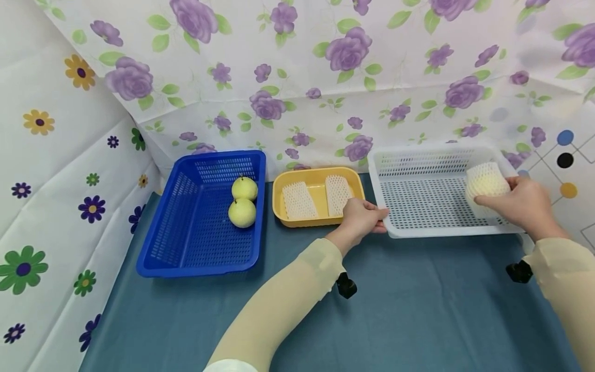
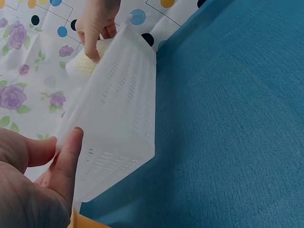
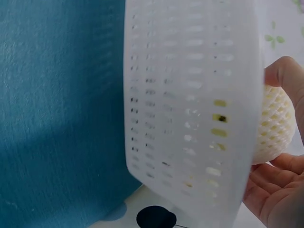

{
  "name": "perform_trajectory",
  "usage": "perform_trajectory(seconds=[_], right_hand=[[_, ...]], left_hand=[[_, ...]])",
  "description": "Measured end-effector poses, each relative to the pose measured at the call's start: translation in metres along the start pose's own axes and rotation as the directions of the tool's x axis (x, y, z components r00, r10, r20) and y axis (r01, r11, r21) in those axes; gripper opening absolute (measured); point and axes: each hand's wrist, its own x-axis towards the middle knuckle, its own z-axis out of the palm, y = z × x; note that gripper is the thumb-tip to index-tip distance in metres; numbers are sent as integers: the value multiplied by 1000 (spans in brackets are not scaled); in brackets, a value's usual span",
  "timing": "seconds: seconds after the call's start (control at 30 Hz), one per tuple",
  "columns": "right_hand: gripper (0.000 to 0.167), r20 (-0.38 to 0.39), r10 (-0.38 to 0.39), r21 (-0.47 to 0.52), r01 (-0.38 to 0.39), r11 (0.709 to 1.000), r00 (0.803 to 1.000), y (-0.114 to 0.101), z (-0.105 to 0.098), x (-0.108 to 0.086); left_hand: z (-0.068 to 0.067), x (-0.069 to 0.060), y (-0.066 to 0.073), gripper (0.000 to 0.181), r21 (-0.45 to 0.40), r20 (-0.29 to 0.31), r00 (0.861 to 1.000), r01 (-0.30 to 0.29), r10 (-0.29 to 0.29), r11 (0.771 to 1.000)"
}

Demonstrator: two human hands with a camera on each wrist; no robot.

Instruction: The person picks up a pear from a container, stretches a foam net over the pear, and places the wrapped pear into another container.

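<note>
At the right end of the white basket (image 1: 423, 232), my right hand (image 1: 527, 204) holds a pear in a white foam net (image 1: 486, 186), thumb on one side and fingers on the other. The right wrist view shows the netted pear (image 3: 275, 126) in the hand (image 3: 285, 190), partly behind the basket wall (image 3: 190, 95). My left hand (image 1: 360, 221) pinches the basket's near left corner; in the left wrist view the thumb and fingers of that hand (image 2: 42, 180) are at the rim of the basket (image 2: 118, 104).
A yellow tray (image 1: 317, 222) with two flat foam nets (image 1: 299, 200) stands left of the white basket. Further left is a blue basket (image 1: 200, 270) holding two pears (image 1: 242, 213). Floral sheets hang behind the teal tabletop (image 1: 395, 310).
</note>
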Motion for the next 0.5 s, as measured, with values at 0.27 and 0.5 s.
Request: perform_trajectory(seconds=[0.27,0.5], right_hand=[[109,15,-24,-100,26,995,1000,9,7,5],[114,55,-3,-166,13,986,998,13,13,7]], left_hand=[[-3,0,0,13,-1,-19,1000,1,-1,1000],[-5,-2,1,13,-10,-1,1000,-3,3,1000]])
